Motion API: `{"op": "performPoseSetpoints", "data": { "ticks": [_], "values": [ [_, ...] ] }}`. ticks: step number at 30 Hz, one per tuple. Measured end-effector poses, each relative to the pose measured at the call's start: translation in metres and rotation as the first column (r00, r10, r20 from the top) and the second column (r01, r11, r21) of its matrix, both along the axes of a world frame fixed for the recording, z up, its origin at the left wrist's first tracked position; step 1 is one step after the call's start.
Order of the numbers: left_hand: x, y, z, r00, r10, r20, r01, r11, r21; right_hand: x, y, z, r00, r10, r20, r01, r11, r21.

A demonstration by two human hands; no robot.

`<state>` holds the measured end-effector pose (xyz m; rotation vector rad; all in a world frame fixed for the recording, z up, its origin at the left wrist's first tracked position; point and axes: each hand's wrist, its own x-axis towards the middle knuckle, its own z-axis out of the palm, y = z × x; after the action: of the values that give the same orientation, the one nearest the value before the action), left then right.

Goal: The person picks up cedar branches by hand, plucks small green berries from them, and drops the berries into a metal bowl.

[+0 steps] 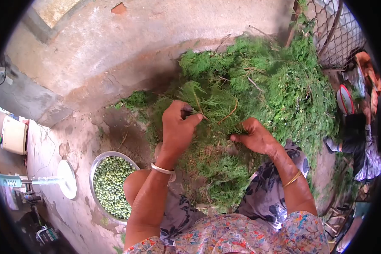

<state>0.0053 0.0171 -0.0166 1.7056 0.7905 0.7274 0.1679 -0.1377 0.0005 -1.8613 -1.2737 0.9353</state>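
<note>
Feathery sprig (215, 103), thin-stemmed and finely divided, at the centre of the frame between two bare hands. Left hand (178, 125): thumb and forefinger pinched together on its brown, wiry stem; a smooth white bangle (161, 169) encircles the wrist. Right hand (257, 136), right of centre: thumb and curled fingers set against soft foliage; whether they are closed on it cannot be told. Lower left, a round metal basin (92, 168) with a shiny rim contains small, rounded green pieces (113, 186). Beyond the hands, a loose heap of cut greenery (300, 97), lacy and tangled, extends toward the upper right. Farthest, rough, stained plaster forms a curving wall (156, 42) across the top; hexagonal wire mesh (338, 31) occupies the upper-right corner.
</note>
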Motion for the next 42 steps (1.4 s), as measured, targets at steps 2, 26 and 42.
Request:
{"op": "performPoseSetpoints", "data": {
  "ticks": [2, 26, 42],
  "values": [
    [0.000, -0.008, 0.016, 0.988, 0.106, 0.115, -0.062, 0.940, -0.336, -0.004, 0.001, 0.007, 0.998, 0.009, -0.057, -0.006, 0.998, 0.058],
    [0.018, -0.039, 0.000, 0.932, -0.009, 0.363, 0.277, 0.663, -0.695, -0.015, 0.018, -0.005, 0.879, -0.208, -0.428, 0.298, 0.942, 0.155],
    [0.014, -0.036, 0.003, 0.937, -0.110, 0.333, 0.336, 0.550, -0.765, -0.011, 0.014, 0.000, 0.805, -0.307, -0.507, 0.472, 0.850, 0.235]
  ]
}}
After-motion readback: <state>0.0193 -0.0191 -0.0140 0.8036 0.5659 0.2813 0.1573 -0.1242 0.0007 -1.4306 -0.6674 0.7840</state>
